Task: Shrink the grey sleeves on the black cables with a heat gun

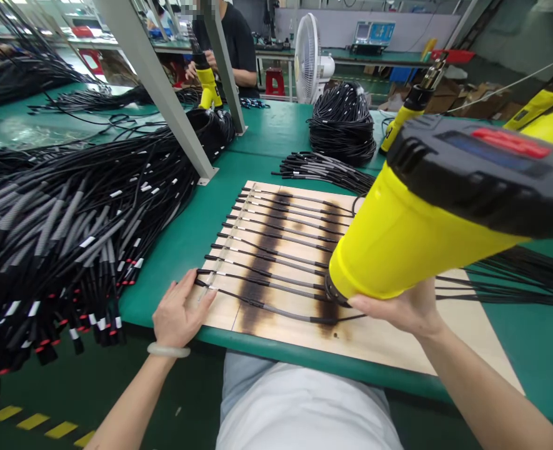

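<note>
My right hand (400,310) is wrapped round the yellow barrel of a heat gun (383,231), its black base towards me and its dark front end low over the board's middle. A wooden board (379,340) with two dark scorched bands lies on the green table. Several black cables (276,275) with grey sleeves lie across it in a row, their left ends at a clear strip (220,250). At the front left corner, my left hand (182,309) has its fingers at the end of the nearest cables; whether they pinch one is unclear.
Large cable bundles (70,219) cover the left side. Metal posts (164,87) rise behind the board. Behind it are a coiled bundle (342,125) and a fan (308,59). Another person (239,44) stands across the table near a second heat gun (207,84).
</note>
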`<state>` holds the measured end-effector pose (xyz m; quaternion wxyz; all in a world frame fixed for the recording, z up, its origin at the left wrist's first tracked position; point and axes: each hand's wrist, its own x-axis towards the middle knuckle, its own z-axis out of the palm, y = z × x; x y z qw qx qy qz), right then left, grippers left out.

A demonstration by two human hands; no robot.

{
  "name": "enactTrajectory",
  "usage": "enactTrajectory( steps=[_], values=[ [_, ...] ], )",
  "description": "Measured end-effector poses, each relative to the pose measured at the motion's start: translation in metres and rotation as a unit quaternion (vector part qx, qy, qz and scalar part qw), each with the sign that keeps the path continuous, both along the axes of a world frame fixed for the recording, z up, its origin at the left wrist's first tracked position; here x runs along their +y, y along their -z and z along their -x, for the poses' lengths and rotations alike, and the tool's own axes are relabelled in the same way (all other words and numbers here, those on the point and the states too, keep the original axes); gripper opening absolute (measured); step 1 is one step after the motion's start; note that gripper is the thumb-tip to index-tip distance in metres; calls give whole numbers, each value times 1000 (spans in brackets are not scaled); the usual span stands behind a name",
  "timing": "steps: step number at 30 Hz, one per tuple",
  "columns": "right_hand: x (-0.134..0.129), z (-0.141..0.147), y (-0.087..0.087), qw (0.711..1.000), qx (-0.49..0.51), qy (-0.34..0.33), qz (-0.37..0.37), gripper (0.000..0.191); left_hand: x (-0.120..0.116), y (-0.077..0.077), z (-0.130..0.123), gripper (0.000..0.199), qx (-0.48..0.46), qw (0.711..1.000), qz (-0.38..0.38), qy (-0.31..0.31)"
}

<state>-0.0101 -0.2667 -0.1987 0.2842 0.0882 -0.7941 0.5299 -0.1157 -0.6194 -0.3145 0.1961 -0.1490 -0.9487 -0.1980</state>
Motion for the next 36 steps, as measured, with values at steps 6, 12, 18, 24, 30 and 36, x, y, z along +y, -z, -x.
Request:
enactTrajectory(
  steps=[6, 12, 18, 24, 30, 36],
  values=[
    [1, -2, 0, 1000, -15, -6, -15, 36, -2, 2, 0, 60, -3, 1000, -3, -4],
    [0, 0, 1, 999, 3, 31, -19, 37, -1, 1, 0, 59, -11, 1000, -1, -2],
    [2, -5, 1, 999, -31, -10, -15, 36, -1, 2, 1, 58, -11, 1000, -4, 2],
    [3, 1, 1, 999, 20, 40, -13, 44, 1, 0, 0, 58, -16, 1000, -5, -2],
    [2, -4, 0, 998, -47, -32, 5, 37, 2, -3, -2, 57, -24, 1000, -5, -5],
    [4, 3, 0, 999, 31, 23, -7, 39, 1, -2, -1, 58, -23, 1000, -10, -11]
  ],
)
